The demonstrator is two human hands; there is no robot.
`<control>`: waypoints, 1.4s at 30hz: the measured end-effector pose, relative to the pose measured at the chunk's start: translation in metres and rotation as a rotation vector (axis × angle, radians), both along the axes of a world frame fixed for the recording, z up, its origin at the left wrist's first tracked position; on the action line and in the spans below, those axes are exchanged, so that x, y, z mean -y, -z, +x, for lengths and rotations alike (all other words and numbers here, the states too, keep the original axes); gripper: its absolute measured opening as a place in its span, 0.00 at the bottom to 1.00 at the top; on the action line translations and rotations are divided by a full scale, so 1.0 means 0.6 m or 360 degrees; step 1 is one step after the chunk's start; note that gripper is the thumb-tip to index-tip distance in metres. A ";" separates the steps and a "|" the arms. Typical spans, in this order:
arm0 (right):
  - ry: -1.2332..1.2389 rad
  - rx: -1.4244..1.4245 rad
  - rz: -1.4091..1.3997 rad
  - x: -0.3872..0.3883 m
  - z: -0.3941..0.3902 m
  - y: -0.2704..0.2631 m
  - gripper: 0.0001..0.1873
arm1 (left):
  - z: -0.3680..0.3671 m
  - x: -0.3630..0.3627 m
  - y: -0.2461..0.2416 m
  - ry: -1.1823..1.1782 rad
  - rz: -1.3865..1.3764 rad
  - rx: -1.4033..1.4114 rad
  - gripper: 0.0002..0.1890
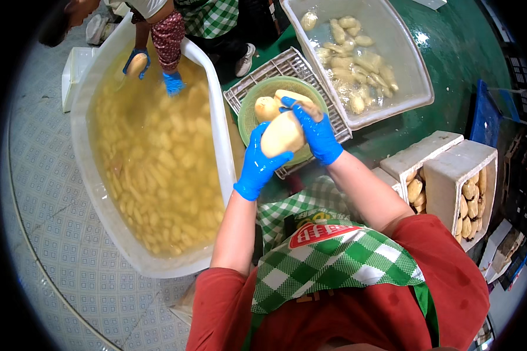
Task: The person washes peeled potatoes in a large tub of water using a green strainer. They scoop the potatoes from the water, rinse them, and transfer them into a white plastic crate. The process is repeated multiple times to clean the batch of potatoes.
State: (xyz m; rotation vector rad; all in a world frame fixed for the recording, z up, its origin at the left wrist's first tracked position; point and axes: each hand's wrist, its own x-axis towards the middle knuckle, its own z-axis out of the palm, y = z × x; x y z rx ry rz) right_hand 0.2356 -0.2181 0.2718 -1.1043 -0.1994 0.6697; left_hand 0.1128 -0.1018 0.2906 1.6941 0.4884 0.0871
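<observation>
A large pale lotus root segment (pixel 283 135) rests in my left hand (pixel 260 159), gloved in blue, its thumb and fingers around the near end. My right hand (pixel 315 130), in a matching glove, is at the root's far right side. Its fingers curl over a brownish piece (pixel 312 110) against the root; whether this is a scrubbing pad or part of a root I cannot tell. Just below both hands sits a green mesh basket (pixel 243 115) holding other pale root segments (pixel 266 109). The basket stands on a slatted crate (pixel 296 59), partly hidden by my hands.
On the left stands a large white tub (pixel 221 145) of cloudy yellow water with many roots (pixel 158 171). A co-worker's gloved hands (pixel 174 83) reach into it, one holding a root (pixel 137 65). Upper right is another water tub (pixel 415 66); foam boxes (pixel 459 162) of unpeeled roots stand right.
</observation>
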 end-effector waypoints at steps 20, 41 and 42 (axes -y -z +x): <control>-0.0218 -0.0826 0.0241 0.019 0.034 0.011 0.18 | 0.018 0.011 -0.023 0.0167 0.0136 0.0064 0.41; 0.0500 -0.0260 -0.0148 0.230 0.148 0.135 0.30 | 0.109 0.038 0.062 -0.0023 -0.0085 -0.0088 0.32; 0.0642 -0.0176 -0.0379 0.252 0.171 0.177 0.29 | 0.106 0.027 0.081 -0.0218 0.0087 -0.0113 0.33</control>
